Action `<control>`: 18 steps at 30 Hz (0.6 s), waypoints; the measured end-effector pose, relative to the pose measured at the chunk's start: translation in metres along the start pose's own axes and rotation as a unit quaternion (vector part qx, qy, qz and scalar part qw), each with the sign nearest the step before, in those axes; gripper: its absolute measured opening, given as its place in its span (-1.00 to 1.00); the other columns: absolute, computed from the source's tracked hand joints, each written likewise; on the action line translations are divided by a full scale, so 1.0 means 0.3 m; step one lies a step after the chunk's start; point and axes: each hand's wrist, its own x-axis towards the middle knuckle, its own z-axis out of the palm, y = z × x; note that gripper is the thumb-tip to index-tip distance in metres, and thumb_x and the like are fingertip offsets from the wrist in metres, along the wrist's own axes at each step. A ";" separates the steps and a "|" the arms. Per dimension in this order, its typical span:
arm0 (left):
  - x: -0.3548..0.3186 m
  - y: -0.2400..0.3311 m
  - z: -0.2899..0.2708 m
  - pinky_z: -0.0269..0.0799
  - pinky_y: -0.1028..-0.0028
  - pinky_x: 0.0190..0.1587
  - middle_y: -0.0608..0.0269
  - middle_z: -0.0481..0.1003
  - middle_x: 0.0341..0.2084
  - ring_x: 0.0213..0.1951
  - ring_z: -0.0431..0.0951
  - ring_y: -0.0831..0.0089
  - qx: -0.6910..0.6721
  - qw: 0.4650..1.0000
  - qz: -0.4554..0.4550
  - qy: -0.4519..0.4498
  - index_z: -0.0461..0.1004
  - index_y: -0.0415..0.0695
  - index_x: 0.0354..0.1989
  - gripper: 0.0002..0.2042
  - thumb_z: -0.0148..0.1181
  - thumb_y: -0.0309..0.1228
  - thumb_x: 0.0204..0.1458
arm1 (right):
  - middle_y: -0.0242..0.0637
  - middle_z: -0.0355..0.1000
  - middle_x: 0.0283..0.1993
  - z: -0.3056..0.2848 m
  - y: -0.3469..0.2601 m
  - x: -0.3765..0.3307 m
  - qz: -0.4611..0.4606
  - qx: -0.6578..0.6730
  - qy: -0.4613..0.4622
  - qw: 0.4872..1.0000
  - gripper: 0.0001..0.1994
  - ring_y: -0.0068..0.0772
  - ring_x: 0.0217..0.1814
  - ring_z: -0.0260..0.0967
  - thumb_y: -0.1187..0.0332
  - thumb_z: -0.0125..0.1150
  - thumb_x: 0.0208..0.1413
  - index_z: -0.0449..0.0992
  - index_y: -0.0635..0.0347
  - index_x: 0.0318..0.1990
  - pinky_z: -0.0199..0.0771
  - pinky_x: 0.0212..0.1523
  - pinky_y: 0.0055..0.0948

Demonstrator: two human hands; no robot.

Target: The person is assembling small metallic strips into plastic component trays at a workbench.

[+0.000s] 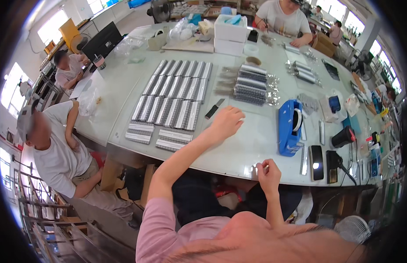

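Observation:
My left hand [228, 122] reaches over the table's front middle, its fingers loosely bent and apart, with nothing visible in them. Just to its left lies a dark-handled cutter knife [214, 109]. Beyond it, grey-and-white ribbed strips in clear wrappers form a stack [251, 85]. By the table's front edge, my right hand [269, 174] has its fingers curled in a pinch; whatever they may hold is too small to make out. Left of my left arm, silver-grey ribbed strips [172, 94] lie in neat rows, with a few more [174, 139] nearer the edge.
A blue tape dispenser [290, 128] stands right of my hands. Beside it lie a phone [316, 163], a metal ruler [304, 160] and a black-red cup-shaped item [343, 137]. White foam boxes [230, 35] stand far back. One person [58, 149] sits at left; another [282, 19] works across the table.

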 end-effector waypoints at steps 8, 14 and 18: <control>0.061 0.115 0.184 0.41 0.25 -0.14 0.10 0.52 -0.24 -0.12 0.50 0.17 0.201 0.977 -0.030 -0.067 0.53 -0.10 -0.24 -0.81 0.18 -0.31 -0.01 | -0.44 0.21 -0.69 -0.052 0.132 -0.036 -0.095 0.065 0.064 0.991 -0.85 -0.66 -0.67 0.12 0.46 0.30 0.01 0.42 0.22 -0.45 0.12 -0.60 -0.57; 0.005 -0.149 0.098 0.34 0.34 -0.16 0.12 0.53 -0.16 0.04 0.43 0.27 0.449 0.855 -0.245 -0.088 0.59 -0.11 -0.19 -0.77 0.13 -0.36 -0.01 | -0.20 0.47 -0.38 -0.016 0.113 -0.009 -0.071 -0.022 0.080 0.994 -0.82 -0.07 -0.36 0.46 0.30 0.35 -0.09 0.48 0.13 -0.40 0.46 -0.31 -0.25; -0.009 -0.190 0.105 0.34 0.34 -0.17 0.19 0.56 -0.25 -0.03 0.47 0.28 0.448 0.850 -0.222 -0.165 0.61 -0.08 -0.24 -0.80 0.13 -0.35 0.00 | -0.20 0.47 -0.38 0.000 0.108 -0.018 -0.066 -0.029 0.075 0.995 -0.83 -0.07 -0.34 0.47 0.32 0.34 -0.08 0.48 0.14 -0.39 0.46 -0.31 -0.26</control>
